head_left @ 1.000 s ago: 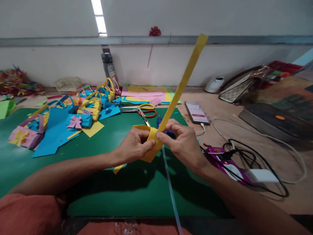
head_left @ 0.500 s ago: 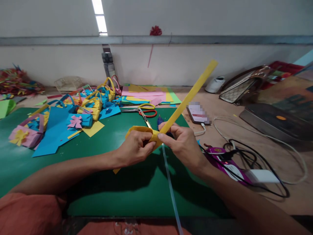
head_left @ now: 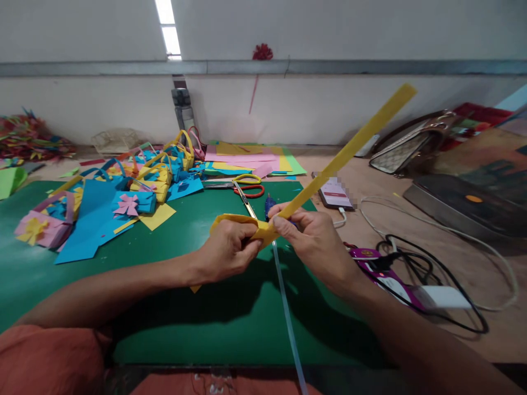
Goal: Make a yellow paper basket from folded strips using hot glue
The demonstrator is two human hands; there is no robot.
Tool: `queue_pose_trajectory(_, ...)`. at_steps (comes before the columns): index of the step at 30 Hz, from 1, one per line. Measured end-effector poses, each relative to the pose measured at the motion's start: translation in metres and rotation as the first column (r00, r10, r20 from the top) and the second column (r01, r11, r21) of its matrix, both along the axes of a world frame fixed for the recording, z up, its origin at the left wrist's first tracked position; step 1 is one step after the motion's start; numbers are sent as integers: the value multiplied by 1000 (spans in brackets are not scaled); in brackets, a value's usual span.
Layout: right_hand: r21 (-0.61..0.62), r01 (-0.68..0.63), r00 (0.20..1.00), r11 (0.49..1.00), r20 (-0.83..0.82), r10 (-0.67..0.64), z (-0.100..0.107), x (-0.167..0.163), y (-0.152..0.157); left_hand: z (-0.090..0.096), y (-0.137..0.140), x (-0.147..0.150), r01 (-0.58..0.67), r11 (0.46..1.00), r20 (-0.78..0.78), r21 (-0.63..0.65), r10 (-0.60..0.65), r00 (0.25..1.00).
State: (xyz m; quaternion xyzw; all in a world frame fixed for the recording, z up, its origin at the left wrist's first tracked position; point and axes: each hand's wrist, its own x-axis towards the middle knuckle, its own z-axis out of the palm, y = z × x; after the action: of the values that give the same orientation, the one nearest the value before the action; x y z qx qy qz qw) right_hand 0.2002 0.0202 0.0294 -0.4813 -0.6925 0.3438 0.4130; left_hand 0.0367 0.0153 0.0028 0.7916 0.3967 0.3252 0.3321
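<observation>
My left hand (head_left: pixel 228 248) is closed around a folded yellow paper piece (head_left: pixel 230 218), most of it hidden by my fingers. My right hand (head_left: pixel 315 241) pinches the lower end of a long yellow paper strip (head_left: pixel 349 152), right where it meets the folded piece. The strip slants up and to the right. Beneath the hands runs a translucent glue stick (head_left: pixel 286 307), its far end by a blue glue gun (head_left: pixel 269 204) partly hidden behind my right hand. Scissors (head_left: pixel 247 186) with yellow and red handles and a slim cutter (head_left: pixel 246 202) lie just beyond.
Several small paper baskets (head_left: pixel 148 181) and blue paper (head_left: pixel 86 222) lie left on the green mat (head_left: pixel 181 329). Stacked coloured sheets (head_left: pixel 251 158) are at the back. To the right are a phone (head_left: pixel 335 192), a purple power strip (head_left: pixel 379 274) with cables, and a handbag (head_left: pixel 407 151).
My right hand has shifted slightly right, and the yellow strip has swung lower and further right. My left hand stays nearly still with the folded paper.
</observation>
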Motion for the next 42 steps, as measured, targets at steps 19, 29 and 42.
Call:
queue_pose_trajectory(19,278,37,994,960,92,-65,-7,-4,2,7,3,4,-14,936,301,-352,127,945)
queue_pose_trajectory(29,563,-19,971,826,207,-118,-14,-2,5,9,3,3,0,867,363,-499,209,908)
queue_pose_trajectory(42,834,-176,834,523,408,-370,-19,3,12,11,5,2,210,779,577,-590,225,785)
